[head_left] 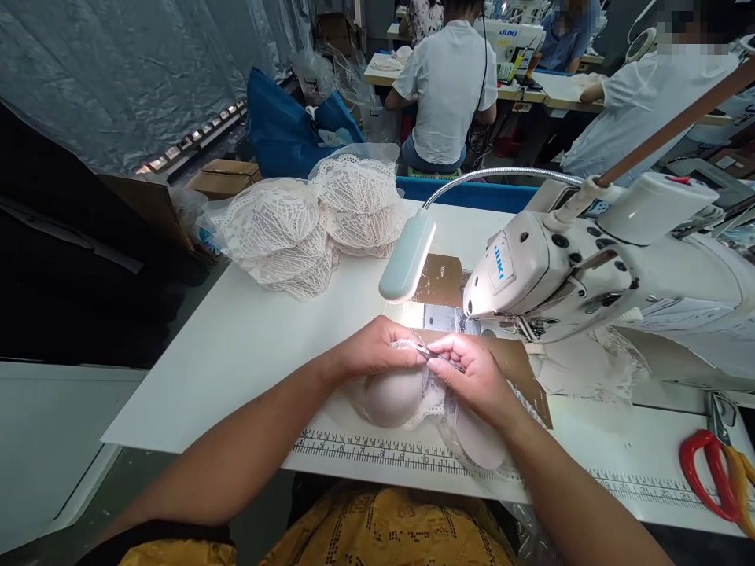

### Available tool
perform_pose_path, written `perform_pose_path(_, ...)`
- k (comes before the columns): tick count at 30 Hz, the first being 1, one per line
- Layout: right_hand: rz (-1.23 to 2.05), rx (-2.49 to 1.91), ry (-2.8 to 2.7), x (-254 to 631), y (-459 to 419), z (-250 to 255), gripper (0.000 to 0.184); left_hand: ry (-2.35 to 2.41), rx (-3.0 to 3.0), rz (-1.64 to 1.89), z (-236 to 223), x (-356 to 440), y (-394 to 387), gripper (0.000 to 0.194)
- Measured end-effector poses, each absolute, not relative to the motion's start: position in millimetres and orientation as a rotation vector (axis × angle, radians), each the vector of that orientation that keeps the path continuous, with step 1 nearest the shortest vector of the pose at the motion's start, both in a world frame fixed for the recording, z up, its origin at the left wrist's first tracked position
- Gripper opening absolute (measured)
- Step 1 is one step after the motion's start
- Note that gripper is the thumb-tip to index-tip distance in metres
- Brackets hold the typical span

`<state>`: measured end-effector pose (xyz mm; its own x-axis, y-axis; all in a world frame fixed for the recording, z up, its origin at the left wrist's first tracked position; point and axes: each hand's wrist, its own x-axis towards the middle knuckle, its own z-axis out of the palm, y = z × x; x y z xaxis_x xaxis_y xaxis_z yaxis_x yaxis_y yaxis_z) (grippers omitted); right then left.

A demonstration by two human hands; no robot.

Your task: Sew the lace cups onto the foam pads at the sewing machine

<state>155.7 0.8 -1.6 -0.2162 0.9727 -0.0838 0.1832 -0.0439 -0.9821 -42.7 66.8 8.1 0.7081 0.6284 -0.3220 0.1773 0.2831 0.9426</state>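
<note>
A pale pink bra (396,399) with white lace trim lies at the front of the sewing table, its two moulded cups facing up. My left hand (383,346) is closed, pinching the bra's lace edge above the left cup. Between the fingers of my right hand (479,377) is a slim metal tool (451,364), its tip at the lace by my left fingertips. Whether it is tweezers or thread snips I cannot tell. The right cup (480,436) lies partly under my right wrist. Just beyond my hands stands the head of a white sewing machine (513,263).
Stacked lace cups (295,228) lie at the table's back left. A lamp (408,255) hangs over the machine bed. Red and orange-handled scissors (716,464) lie at right, near a printed ruler (377,452) along the front edge. Beyond, people in white shirts (451,86) sit at other machines.
</note>
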Motion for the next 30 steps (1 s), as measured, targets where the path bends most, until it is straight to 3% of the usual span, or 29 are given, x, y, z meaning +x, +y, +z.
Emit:
perform_pose_path(17, 1.339, -1.266, -1.471, 152.9, 0.2, -3.3, 0.016, 0.792, 1.409, 0.319, 11.0, -42.3, 66.6, 0.025)
perform_pose_path(22, 1.355, -1.316, -1.473, 159.9, 3.9, 0.1, 0.025, 0.799, 1.456, 0.305, 10.6, -41.3, 67.3, 0.024)
perform_pose_path(28, 0.921, -1.860, -1.855, 191.2, -5.7, 24.6, 0.046, 0.805, 1.639, 0.178, 19.3, -53.6, 71.9, 0.030)
perform_pose_path(30, 0.817, -2.043, -1.956, 198.4, -15.1, 27.5, 0.044, 0.817, 1.860, 0.106, 26.9, -55.1, 67.2, 0.032)
